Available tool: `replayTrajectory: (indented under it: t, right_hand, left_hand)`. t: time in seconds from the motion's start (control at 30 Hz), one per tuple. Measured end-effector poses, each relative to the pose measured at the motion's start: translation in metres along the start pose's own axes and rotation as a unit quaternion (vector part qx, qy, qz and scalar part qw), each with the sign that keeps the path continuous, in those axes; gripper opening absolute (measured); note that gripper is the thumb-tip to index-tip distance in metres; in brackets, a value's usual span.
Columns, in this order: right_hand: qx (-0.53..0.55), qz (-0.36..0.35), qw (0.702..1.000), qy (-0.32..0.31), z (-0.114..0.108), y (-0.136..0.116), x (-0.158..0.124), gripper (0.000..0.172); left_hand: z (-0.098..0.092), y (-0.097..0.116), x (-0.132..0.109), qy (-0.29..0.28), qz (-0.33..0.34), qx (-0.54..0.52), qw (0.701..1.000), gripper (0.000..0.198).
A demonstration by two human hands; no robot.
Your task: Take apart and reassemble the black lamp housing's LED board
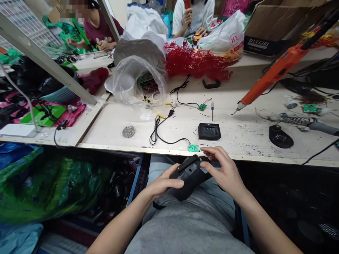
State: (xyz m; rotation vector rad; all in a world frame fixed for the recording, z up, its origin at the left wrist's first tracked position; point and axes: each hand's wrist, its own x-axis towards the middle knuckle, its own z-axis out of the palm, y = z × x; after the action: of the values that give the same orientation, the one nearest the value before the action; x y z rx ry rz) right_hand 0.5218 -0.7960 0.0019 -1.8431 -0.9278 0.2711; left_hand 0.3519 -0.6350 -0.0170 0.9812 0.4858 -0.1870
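In the head view, I see the left hand (165, 181) holding a black, curved plastic housing (186, 185) above the person's lap, below the pale wooden bench's front edge (164, 150). The right hand (226, 171) reaches its thumb to the housing's upper end, fingers slightly spread; I cannot tell whether it grips. Just beyond lies a small green circuit board (193, 148), near a black rectangular plastic casing (209, 131).

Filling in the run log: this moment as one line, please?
left hand: holds black housing | right hand: touches it too | bench: green board near edge, black tray behind
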Motion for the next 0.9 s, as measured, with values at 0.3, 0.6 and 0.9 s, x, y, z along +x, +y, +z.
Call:
replayTrajectory:
  t: [0.3, 0.6, 0.9]
  right_hand:
    - [0.037, 0.047, 0.998, -0.030, -0.011, -0.005, -0.004, 0.029]
    - [0.212, 0.242, 0.937, -0.134, 0.018, -0.011, -0.021, 0.047]
    - [-0.070, -0.150, 0.986, -0.003, 0.008, -0.007, -0.035, 0.050]
  left_hand:
    - [-0.003, 0.009, -0.002, 0.044, 0.104, -0.026, 0.993, 0.071]
    - [0.021, 0.020, 0.018, 0.231, 0.252, -0.123, 0.932, 0.070]
    - [0.024, 0.031, 0.023, 0.211, 0.124, -0.182, 0.953, 0.069]
